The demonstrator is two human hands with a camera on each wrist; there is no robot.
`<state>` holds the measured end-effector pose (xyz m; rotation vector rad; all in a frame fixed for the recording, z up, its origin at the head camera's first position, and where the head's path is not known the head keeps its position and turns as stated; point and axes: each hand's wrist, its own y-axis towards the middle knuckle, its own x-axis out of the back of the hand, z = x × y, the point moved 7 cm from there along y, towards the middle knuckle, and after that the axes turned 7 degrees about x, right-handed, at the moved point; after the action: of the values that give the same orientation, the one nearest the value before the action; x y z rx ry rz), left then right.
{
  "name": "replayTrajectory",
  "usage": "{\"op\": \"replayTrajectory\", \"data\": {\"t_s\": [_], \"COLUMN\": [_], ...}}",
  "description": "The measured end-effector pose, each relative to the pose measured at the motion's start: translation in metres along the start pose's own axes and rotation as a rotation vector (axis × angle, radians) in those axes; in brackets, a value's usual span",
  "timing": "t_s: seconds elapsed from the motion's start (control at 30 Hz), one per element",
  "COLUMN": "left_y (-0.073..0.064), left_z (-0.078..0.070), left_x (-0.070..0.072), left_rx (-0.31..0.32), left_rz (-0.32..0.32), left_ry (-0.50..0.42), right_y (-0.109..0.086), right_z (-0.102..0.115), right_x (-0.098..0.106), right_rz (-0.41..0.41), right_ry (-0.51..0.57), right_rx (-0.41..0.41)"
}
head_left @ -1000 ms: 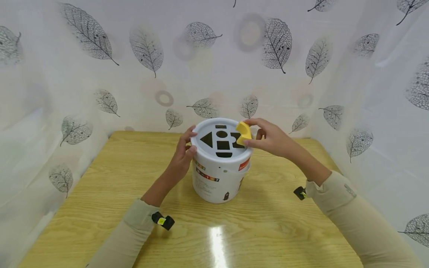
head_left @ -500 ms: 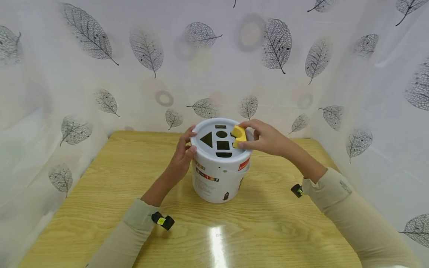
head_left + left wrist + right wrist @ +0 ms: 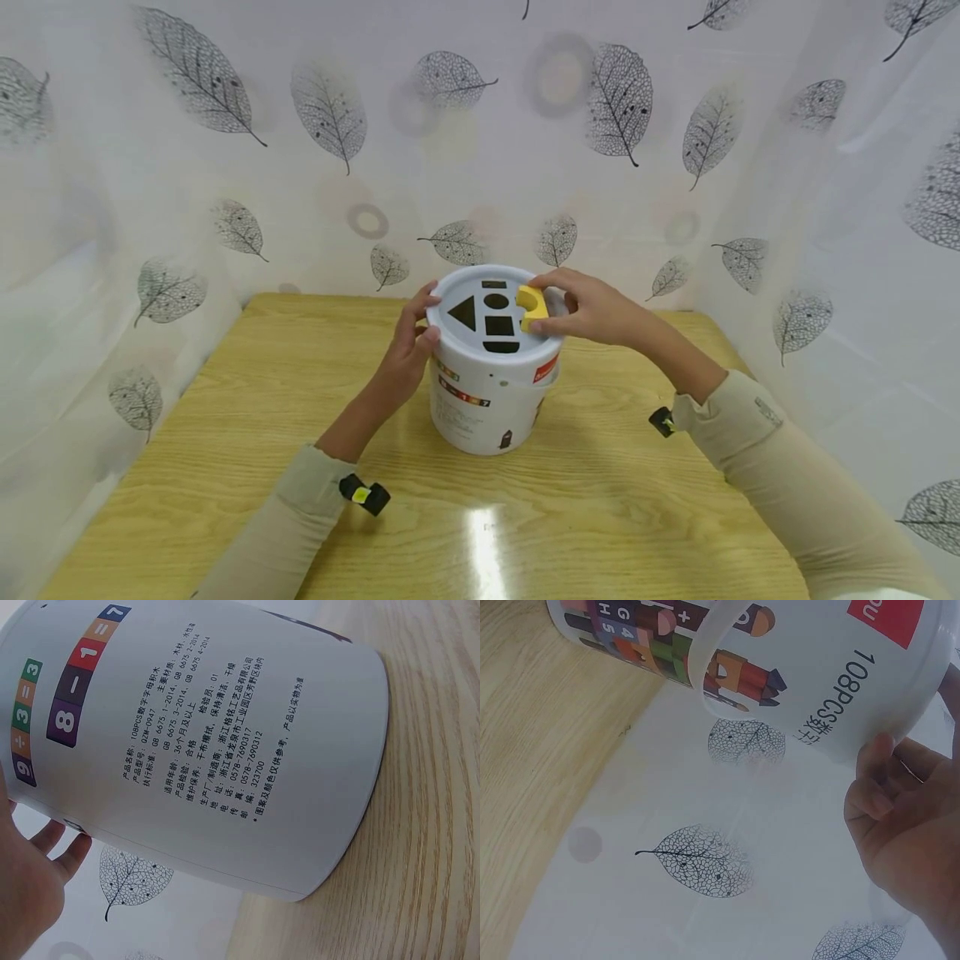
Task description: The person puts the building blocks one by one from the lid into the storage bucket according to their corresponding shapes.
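A white bucket [image 3: 480, 408] stands upright on the wooden table, its grey-white lid [image 3: 456, 332] cut with several dark shaped holes, among them a triangle, a circle and a square. My right hand [image 3: 596, 310] pinches a yellow arch block [image 3: 535, 310] between thumb and fingers. The block lies over the hole at the lid's right side and covers most of it, its curved notch facing left. At the left rim, my left hand [image 3: 408, 346] grips the bucket. In the right wrist view my right hand [image 3: 907, 817] reaches up past the bucket's rim, and the block is hidden.
A thin white handle [image 3: 700, 664] hangs on the bucket's right side. The wooden table [image 3: 300, 375] reaches back to a pale curtain [image 3: 480, 167] with a leaf print. Black wrist devices [image 3: 365, 494] sit at both cuffs.
The right hand has moved the yellow block slightly left and down and turned it, from the lid's right edge onto the right-hand hole. The left hand and bucket have stayed put.
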<state>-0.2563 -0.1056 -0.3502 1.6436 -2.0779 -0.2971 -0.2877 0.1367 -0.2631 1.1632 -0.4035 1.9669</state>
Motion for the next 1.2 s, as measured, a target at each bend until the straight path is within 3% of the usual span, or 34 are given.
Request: {"op": "replayTrajectory", "data": {"t_s": [0.37, 0.7, 0.9, 1.2], "left_y": [0.0, -0.001, 0.0, 0.0], "left_z": [0.0, -0.001, -0.001, 0.0], "left_x": [0.0, 0.0, -0.001, -0.001], "left_rx": [0.001, 0.011, 0.015, 0.01], "left_rz": [0.004, 0.005, 0.006, 0.008], "left_ry": [-0.001, 0.004, -0.012, -0.009], "right_y": [0.0, -0.008, -0.027, -0.075], "right_z": [-0.001, -0.006, -0.018, -0.03], "right_x": [-0.001, 0.001, 0.008, 0.011], "right_rz": [0.008, -0.083, -0.17, -0.194], "right_ry": [0.004, 0.015, 0.038, 0.043], "right_rx": [0.003, 0.074, 0.072, 0.075]}}
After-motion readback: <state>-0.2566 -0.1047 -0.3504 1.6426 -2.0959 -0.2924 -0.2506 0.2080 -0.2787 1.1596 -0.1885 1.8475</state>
